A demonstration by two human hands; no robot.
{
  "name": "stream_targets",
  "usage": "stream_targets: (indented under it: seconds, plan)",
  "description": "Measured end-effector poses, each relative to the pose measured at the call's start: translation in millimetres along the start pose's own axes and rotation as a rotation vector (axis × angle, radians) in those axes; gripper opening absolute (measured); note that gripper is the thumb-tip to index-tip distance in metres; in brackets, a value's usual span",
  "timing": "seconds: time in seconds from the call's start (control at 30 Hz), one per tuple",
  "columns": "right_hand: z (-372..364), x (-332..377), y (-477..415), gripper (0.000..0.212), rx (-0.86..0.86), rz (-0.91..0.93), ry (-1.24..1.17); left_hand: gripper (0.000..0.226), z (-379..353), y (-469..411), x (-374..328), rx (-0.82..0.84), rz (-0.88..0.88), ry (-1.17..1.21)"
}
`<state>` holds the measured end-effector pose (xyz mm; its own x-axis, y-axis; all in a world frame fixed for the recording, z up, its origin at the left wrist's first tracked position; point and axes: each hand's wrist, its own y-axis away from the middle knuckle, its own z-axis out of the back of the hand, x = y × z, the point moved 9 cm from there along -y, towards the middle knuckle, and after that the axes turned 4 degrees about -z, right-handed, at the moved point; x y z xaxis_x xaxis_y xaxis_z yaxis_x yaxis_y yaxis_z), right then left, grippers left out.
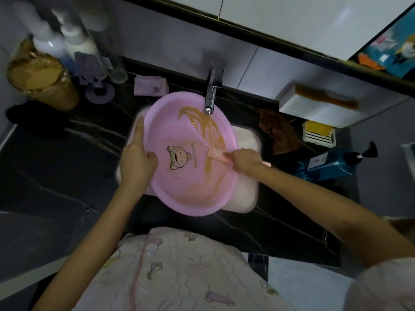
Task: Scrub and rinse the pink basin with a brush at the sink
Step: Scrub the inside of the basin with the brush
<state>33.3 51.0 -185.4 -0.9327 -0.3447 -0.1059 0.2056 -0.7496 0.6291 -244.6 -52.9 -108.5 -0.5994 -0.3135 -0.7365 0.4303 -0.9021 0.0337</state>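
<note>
Dark marble tabletop is surrounding the sink point(247, 194), where the basin point(190, 189) is sitting tilted. Left hand point(137, 160) is gripping its rim; right hand point(246, 159) is holding the brush point(216, 153). Brown streaks point(206, 126) are remaining; scrubbing looks early, rinsing undone.

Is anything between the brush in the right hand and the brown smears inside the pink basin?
Nothing visible. The right hand grips the brush, its head on the inner wall of the pink basin, at the lower end of the brown smears. The left hand holds the opposite rim, clear of them.
</note>
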Motion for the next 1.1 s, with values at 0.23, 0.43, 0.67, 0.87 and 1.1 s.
stream_targets:
  seconds: [0.23,0.43,0.67,0.87,1.1]
  plan:
    - [-34.1,15.3,22.6,0.036,0.257,0.073,-0.211,0.087,-0.6,-0.7,1.8,0.003,-0.002,0.001]
    - [-47.6,24.8,22.8,0.027,0.352,0.090,-0.288,0.087,0.4,0.7,0.0,0.009,-0.007,0.016]
    - [-42.3,21.1,19.5,0.035,0.223,0.125,-0.214,0.087,-0.9,0.1,-1.2,0.017,-0.008,-0.006]
    - [-46.8,23.5,19.4,0.036,0.250,0.122,-0.197,0.087,0.5,0.8,-0.9,0.009,0.003,-0.007]
    - [-43.6,45.2,49.0,0.034,0.400,0.115,-0.379,0.087,0.0,0.2,-1.2,0.014,-0.001,-0.010]
